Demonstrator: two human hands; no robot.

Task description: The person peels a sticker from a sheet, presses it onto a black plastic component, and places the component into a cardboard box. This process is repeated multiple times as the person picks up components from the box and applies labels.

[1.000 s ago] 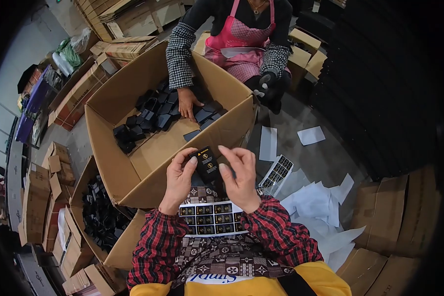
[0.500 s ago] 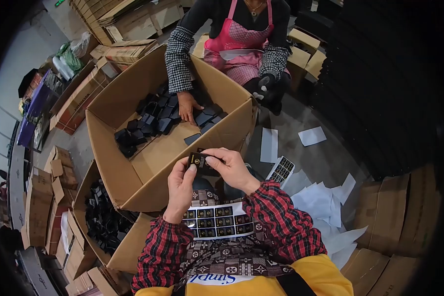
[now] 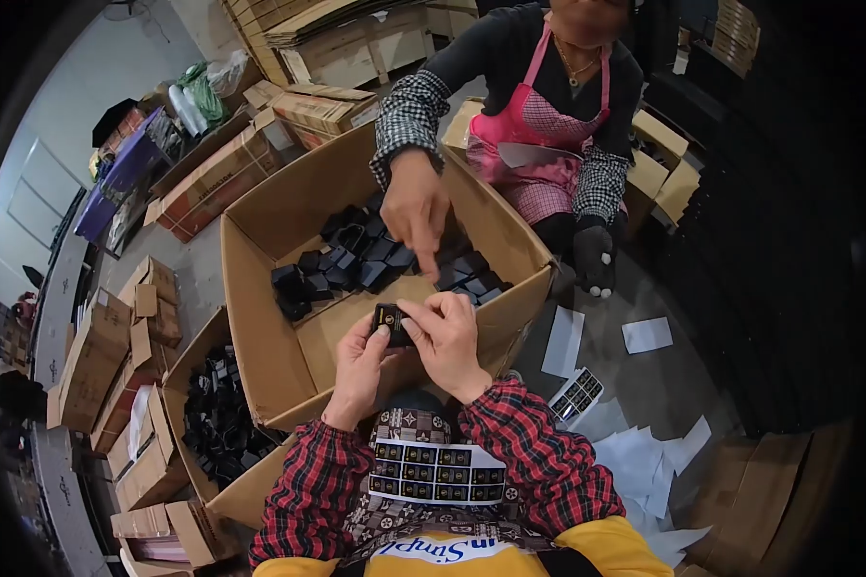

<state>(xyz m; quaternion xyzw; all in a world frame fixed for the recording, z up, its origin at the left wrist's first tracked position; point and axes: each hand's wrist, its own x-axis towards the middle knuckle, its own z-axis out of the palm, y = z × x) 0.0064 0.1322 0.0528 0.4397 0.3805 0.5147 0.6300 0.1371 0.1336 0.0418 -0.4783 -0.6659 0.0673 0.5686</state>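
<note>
Between both hands is a small black piece [image 3: 392,323] bearing a dark label with gold print, held above the near edge of a large open carton [image 3: 250,317]. My left hand [image 3: 359,370] pinches it from the left, thumb on its face. My right hand [image 3: 447,351] grips its right side, fingers closed. On my lap lies a white sheet of black and gold stickers [image 3: 438,471]. Inside the carton are several black boxes [image 3: 351,258]. A co-worker's bare hand [image 3: 416,207] reaches over the carton, one finger pointing down near my right hand.
A second carton of black pieces [image 3: 221,413] stands at the lower left. The co-worker [image 3: 548,115] in a pink apron sits beyond the large carton. White papers [image 3: 635,462] and another sticker sheet [image 3: 577,396] lie at the right. Cardboard boxes [image 3: 212,188] stand farther left.
The view has shifted, so the scene sits farther right. The co-worker's hand has lifted from the black boxes and come nearer to my hands. Both my hands still hold the labelled piece.
</note>
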